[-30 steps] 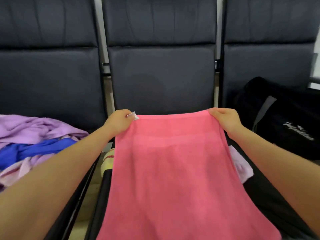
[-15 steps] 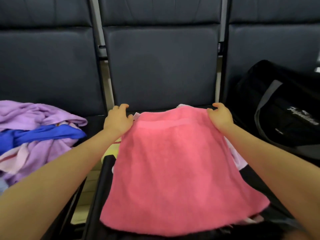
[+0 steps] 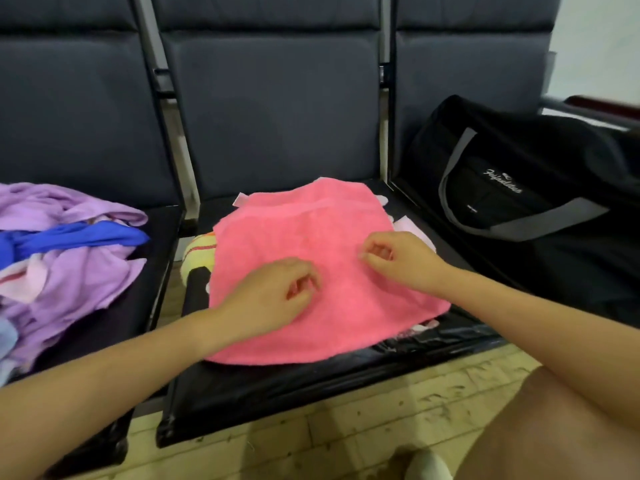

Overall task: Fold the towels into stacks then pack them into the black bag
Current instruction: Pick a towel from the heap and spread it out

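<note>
Left hand (image 3: 273, 296): hovered over the towel's near half, fingers loosely curled, holding nothing.
Right hand (image 3: 401, 261): same, just beyond, empty.
Pink towel (image 3: 311, 237): lay spread on the middle seat (image 3: 277, 386), over other towels; soft, light, floppy, so best pinched at the corners.
Black bag (image 3: 519, 188): waited on the right seat.

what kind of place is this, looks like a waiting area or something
Probably a waiting area: a row of joined dark padded seats on a metal frame, a tiled floor, and a black bag on one seat.
</note>
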`<control>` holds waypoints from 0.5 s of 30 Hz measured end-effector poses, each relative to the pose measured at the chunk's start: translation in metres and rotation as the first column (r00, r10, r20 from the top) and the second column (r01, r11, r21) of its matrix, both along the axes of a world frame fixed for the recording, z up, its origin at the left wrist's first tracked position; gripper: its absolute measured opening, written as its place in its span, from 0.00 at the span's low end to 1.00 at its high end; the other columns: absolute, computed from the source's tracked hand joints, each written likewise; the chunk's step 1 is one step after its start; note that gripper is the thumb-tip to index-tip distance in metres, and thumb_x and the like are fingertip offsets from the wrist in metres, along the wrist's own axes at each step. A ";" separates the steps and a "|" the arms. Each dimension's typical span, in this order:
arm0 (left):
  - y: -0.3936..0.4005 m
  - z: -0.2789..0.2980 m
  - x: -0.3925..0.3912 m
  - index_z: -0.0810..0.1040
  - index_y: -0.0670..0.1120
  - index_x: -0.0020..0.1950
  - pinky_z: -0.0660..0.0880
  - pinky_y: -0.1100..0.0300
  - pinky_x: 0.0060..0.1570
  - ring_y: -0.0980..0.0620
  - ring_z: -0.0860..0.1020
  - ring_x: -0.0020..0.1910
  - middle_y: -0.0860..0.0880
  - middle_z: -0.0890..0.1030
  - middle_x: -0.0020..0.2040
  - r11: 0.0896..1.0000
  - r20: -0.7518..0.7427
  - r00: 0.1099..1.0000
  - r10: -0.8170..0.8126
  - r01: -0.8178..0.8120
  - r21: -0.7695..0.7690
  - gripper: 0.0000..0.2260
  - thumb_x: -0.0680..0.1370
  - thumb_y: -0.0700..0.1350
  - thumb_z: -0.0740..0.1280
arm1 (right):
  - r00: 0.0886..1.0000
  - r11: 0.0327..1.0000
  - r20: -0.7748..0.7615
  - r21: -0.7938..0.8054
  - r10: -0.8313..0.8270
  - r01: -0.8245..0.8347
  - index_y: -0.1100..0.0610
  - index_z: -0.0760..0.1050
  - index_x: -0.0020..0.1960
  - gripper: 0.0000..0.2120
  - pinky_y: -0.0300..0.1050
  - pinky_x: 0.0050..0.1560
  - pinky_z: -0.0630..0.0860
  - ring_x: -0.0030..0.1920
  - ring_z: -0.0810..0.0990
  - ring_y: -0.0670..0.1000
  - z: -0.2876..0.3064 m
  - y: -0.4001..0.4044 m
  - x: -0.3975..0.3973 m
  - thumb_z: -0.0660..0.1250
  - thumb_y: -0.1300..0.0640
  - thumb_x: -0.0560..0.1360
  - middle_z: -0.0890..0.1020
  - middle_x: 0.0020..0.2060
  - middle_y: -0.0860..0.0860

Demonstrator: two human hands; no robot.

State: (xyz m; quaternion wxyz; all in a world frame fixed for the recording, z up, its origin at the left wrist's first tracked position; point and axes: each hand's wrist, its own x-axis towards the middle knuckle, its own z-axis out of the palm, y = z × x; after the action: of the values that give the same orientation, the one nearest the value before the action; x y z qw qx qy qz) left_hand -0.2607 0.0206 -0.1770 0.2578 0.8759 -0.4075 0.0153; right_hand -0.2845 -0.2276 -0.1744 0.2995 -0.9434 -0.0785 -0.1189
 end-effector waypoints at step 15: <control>0.033 -0.043 -0.022 0.71 0.54 0.52 0.66 0.64 0.46 0.60 0.66 0.46 0.59 0.68 0.47 0.948 0.106 0.984 -0.146 0.109 0.298 0.23 0.72 0.70 0.54 | 0.799 0.718 -0.224 -0.353 0.558 -0.600 0.55 0.72 0.45 0.08 0.40 0.35 0.63 0.38 0.66 0.45 -0.022 0.044 -0.019 0.67 0.52 0.76 0.72 0.39 0.46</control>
State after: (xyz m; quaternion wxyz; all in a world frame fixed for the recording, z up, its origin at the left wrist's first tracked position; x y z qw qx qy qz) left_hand -0.2829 0.0540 -0.2203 0.1002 0.8734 -0.4766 -0.0061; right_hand -0.3036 -0.1840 -0.1961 0.1224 -0.9168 -0.3772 0.0481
